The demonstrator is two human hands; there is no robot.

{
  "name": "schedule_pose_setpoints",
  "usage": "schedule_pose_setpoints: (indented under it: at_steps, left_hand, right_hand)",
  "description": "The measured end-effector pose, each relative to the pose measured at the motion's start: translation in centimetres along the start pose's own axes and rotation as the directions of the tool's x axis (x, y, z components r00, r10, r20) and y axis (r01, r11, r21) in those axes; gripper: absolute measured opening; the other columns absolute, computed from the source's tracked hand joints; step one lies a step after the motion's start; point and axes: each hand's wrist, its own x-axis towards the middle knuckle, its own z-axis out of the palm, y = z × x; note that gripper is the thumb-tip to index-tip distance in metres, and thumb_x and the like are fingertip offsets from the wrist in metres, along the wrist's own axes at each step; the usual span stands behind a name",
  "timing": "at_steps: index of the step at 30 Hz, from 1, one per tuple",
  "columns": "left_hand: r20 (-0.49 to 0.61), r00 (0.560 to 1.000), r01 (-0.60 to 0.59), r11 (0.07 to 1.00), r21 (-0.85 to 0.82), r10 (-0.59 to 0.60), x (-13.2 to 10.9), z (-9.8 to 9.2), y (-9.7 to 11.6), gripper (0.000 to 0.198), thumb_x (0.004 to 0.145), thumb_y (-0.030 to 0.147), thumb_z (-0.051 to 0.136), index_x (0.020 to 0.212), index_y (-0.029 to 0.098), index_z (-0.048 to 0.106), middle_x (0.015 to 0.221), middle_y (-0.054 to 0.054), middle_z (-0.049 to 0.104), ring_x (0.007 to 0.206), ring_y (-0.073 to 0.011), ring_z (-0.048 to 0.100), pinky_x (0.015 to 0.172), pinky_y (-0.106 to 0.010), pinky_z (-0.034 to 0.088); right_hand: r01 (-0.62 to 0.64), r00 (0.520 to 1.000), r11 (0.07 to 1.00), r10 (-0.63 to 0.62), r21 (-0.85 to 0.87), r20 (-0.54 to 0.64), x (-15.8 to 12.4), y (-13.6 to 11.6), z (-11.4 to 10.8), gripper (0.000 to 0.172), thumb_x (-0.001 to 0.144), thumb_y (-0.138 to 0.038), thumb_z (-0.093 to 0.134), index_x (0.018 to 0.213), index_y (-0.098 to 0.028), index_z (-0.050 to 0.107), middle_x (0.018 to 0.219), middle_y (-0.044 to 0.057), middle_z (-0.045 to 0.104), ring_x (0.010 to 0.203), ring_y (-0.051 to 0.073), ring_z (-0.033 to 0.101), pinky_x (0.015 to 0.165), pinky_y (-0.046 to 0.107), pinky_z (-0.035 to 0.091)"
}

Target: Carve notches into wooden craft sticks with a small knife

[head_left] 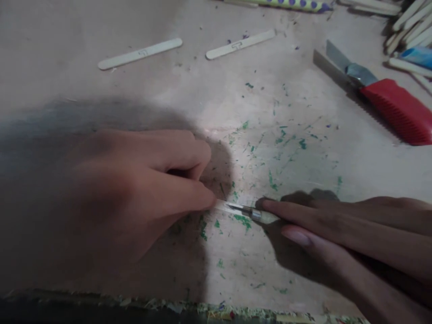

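My left hand (145,184) is closed, thumb and fingers pressed down on the table around a narrow pale stick (221,205). Only a short end of that stick shows past the fingertips; the rest is hidden under the hand. From the right, my right hand (337,229) grips a craft knife (258,215) by its pale handle, just behind the metal collar. Its thin blade points left and lies over the visible end of the stick, close to my left fingertips. Whether the edge cuts into the stick, I cannot tell.
Two craft sticks (140,54) with small pencilled shapes lie farther back. At the right is a red-handled metal blade tool (388,105). A pile of sticks (413,27) fills the far right corner, near a yellow-green pen with purple dots (297,4). Green flecks are scattered across the table (189,94).
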Motion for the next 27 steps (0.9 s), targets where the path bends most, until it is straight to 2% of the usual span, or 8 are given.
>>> schedule_pose_setpoints:
  at_steps: [4,8,12,16,19,22,25,27]
  left_hand:
    - [0.023,1.000,0.004,1.000,0.000,-0.004,0.0,-0.2,0.1,0.034,0.130,0.029,0.067,0.099,0.028,0.081,0.085,0.006,0.061,0.071,-0.0097,0.058,0.062,-0.036,0.038]
    - [0.013,1.000,-0.014,1.000,-0.009,0.014,0.1,-0.2,-0.2,0.029,0.128,0.030,0.066,0.106,0.030,0.084,0.086,0.005,0.062,0.070,-0.0112,0.058,0.062,-0.036,0.038]
    - [0.008,1.000,-0.028,0.998,-0.054,0.028,0.1,0.1,-0.3,0.030,0.128,0.026,0.064,0.107,0.030,0.084,0.087,0.007,0.059,0.069,-0.0085,0.056,0.065,-0.032,0.042]
    - [0.000,1.000,-0.004,0.999,-0.046,0.004,0.1,0.5,-0.1,0.033,0.129,0.027,0.068,0.100,0.028,0.083,0.087,0.006,0.059,0.074,-0.0078,0.062,0.067,-0.031,0.044]
    - [0.000,1.000,0.005,0.999,-0.049,-0.005,0.2,0.5,0.1,0.039,0.130,0.033,0.067,0.094,0.026,0.078,0.086,0.006,0.056,0.072,-0.0075,0.059,0.066,-0.032,0.042]
    - [0.003,1.000,0.003,0.999,-0.053,-0.003,0.3,0.5,0.2,0.041,0.130,0.035,0.064,0.092,0.025,0.075,0.087,0.006,0.056,0.072,-0.0068,0.058,0.067,-0.031,0.044]
    - [-0.008,1.000,-0.008,0.998,-0.068,0.007,0.6,0.6,0.3,0.039,0.129,0.037,0.063,0.092,0.026,0.073,0.089,0.006,0.059,0.075,-0.0077,0.064,0.069,-0.031,0.048]
    - [-0.068,0.997,-0.048,0.996,-0.076,0.043,0.6,0.5,0.3,0.035,0.126,0.030,0.067,0.091,0.026,0.072,0.091,0.007,0.064,0.076,-0.0080,0.067,0.067,-0.031,0.048]
  right_hand:
    - [-0.013,1.000,1.000,0.013,0.017,0.008,0.2,0.0,0.0,0.037,0.112,-0.071,0.089,0.140,-0.049,0.098,0.094,0.002,0.087,0.102,0.036,0.091,0.074,0.042,0.074]
    - [-0.023,1.000,0.999,0.022,0.032,0.013,0.4,0.0,0.0,0.036,0.112,-0.072,0.090,0.140,-0.050,0.098,0.093,0.002,0.088,0.103,0.036,0.092,0.074,0.042,0.074]
    - [-0.034,0.999,0.998,0.033,0.050,0.018,0.4,-0.1,-0.3,0.037,0.112,-0.072,0.091,0.141,-0.051,0.098,0.093,0.001,0.088,0.105,0.036,0.093,0.075,0.042,0.075]
    - [-0.046,0.999,0.997,0.044,0.069,0.023,1.4,-0.4,-1.1,0.039,0.112,-0.070,0.092,0.147,-0.053,0.096,0.095,-0.001,0.090,0.105,0.036,0.094,0.075,0.041,0.074]
    - [-0.068,0.997,0.989,0.062,0.131,0.043,3.2,-0.9,-1.7,0.037,0.118,-0.060,0.087,0.155,-0.055,0.093,0.101,-0.004,0.093,0.097,0.032,0.094,0.069,0.040,0.071]
    - [-0.103,0.993,0.968,0.089,0.229,0.072,4.7,-1.5,-1.9,0.040,0.129,-0.043,0.069,0.164,-0.056,0.085,0.115,-0.007,0.097,0.086,0.025,0.091,0.064,0.040,0.067]
    - [-0.136,0.991,0.966,0.133,0.218,0.029,5.0,-1.8,-1.9,0.039,0.131,-0.045,0.065,0.162,-0.057,0.084,0.128,-0.011,0.099,0.088,0.025,0.092,0.074,0.041,0.075]
    - [-0.141,0.990,0.971,0.138,0.193,0.029,4.9,-1.9,-1.8,0.039,0.130,-0.045,0.068,0.162,-0.057,0.086,0.130,-0.012,0.099,0.091,0.026,0.094,0.082,0.041,0.079]
